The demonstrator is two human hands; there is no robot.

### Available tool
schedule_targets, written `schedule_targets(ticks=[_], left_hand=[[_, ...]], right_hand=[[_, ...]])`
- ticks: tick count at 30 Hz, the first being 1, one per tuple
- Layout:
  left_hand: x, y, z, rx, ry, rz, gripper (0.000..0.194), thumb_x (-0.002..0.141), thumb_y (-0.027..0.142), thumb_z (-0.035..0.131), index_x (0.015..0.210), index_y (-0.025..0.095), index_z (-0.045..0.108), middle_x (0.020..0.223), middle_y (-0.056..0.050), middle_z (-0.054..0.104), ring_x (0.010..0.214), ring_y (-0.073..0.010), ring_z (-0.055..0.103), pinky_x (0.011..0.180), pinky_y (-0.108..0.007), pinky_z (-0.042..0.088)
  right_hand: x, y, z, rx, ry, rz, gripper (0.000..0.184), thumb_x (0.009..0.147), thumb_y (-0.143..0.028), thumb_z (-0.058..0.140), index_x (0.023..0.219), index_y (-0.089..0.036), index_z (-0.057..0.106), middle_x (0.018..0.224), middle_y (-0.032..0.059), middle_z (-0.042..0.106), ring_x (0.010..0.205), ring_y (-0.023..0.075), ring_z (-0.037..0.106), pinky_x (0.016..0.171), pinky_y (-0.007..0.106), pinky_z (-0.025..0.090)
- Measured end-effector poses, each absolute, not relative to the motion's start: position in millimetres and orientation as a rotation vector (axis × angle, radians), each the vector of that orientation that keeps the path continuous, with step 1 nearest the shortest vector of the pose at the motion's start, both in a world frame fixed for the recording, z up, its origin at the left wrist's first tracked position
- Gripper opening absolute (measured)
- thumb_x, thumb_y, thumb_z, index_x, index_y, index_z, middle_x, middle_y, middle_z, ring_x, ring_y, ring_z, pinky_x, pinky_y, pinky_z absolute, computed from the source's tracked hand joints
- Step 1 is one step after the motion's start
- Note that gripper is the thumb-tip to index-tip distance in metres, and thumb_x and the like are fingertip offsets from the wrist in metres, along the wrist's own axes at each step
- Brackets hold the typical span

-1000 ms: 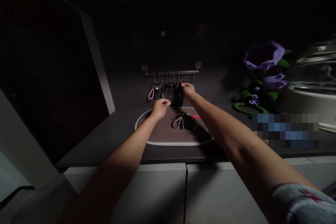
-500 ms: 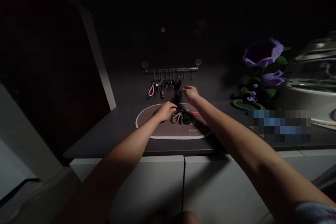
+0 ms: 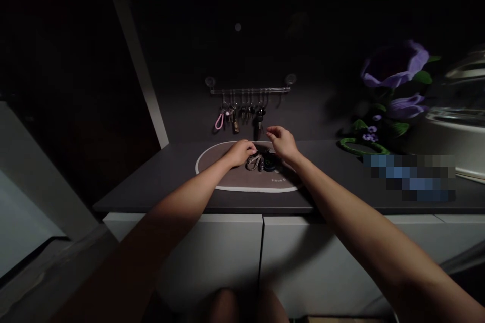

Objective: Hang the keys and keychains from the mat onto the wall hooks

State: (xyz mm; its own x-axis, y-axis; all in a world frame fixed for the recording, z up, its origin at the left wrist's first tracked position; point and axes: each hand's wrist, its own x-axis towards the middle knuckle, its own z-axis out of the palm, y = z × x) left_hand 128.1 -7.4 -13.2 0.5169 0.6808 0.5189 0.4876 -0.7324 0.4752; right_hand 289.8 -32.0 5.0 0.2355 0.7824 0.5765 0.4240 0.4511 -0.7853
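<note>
My left hand (image 3: 241, 152) rests over the oval brown mat (image 3: 206, 161), its fingers curled down at a braided keychain (image 3: 253, 162). Whatever its fingertips pinch is too dark to make out. Beside the keychain lies a black key fob (image 3: 269, 162). My right hand (image 3: 283, 142) is above the mat's right side, thumb and fingers a little apart, with nothing visible in them. Just beyond its fingertips, a dark bunch of keys (image 3: 259, 117) hangs from the clear hook rail (image 3: 250, 91). Further left on the rail hang several other keys, one with a pink loop (image 3: 219, 121).
The mat lies on a dark countertop (image 3: 151, 181) above white cabinet doors (image 3: 212, 247). To the right stand purple artificial flowers (image 3: 407, 106) with a green ring base and a large pale appliance (image 3: 458, 141). A pale upright panel (image 3: 140, 65) is at the left.
My right hand has drawn back and down from the hanging keys, its fingers loosening. My left hand stays by the keychain, its fingers more curled. The view has shifted slightly.
</note>
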Motion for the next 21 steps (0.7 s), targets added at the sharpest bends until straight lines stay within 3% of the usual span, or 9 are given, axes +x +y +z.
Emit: schedule_targets(ticks=[5, 9, 14, 21], left_hand=[[126, -11, -8, 2.211, 1.044, 1.121, 0.01, 0.072, 0.014, 0.056, 0.064, 0.015, 0.062, 0.065, -0.002, 0.06, 0.065, -0.0142, 0.052, 0.068, -0.027, 0.04], [125, -11, -5, 1.916, 1.005, 1.173, 0.009, 0.074, 0.014, 0.055, 0.065, 0.013, 0.058, 0.058, 0.002, 0.053, 0.059, -0.0103, 0.048, 0.068, -0.026, 0.042], [123, -10, 1, 1.539, 0.907, 1.149, 0.008, 0.079, 0.015, 0.052, 0.072, 0.013, 0.051, 0.067, 0.002, 0.054, 0.062, -0.0071, 0.052, 0.074, -0.031, 0.047], [118, -13, 8, 1.442, 0.859, 1.215, 0.007, 0.081, 0.018, 0.052, 0.076, 0.013, 0.052, 0.072, 0.001, 0.056, 0.067, -0.0067, 0.053, 0.079, -0.035, 0.048]], right_hand=[[288, -34, 5, -1.246, -1.713, 0.019, 0.025, 0.071, -0.006, 0.051, 0.088, -0.017, 0.066, 0.092, 0.0083, 0.066, 0.087, 0.0189, 0.058, 0.085, 0.033, 0.041], [284, -36, 6, -1.279, -1.846, -0.097, 0.026, 0.074, -0.008, 0.048, 0.093, -0.015, 0.065, 0.094, 0.0098, 0.066, 0.087, 0.0191, 0.059, 0.082, 0.031, 0.042], [283, -36, 8, -1.303, -1.914, -0.156, 0.027, 0.076, -0.009, 0.046, 0.095, -0.014, 0.064, 0.094, 0.0096, 0.066, 0.087, 0.018, 0.059, 0.08, 0.029, 0.044], [280, -36, 8, -1.219, -1.933, -0.174, 0.026, 0.08, -0.015, 0.046, 0.099, -0.016, 0.063, 0.093, 0.0086, 0.066, 0.087, 0.0176, 0.059, 0.08, 0.03, 0.044]])
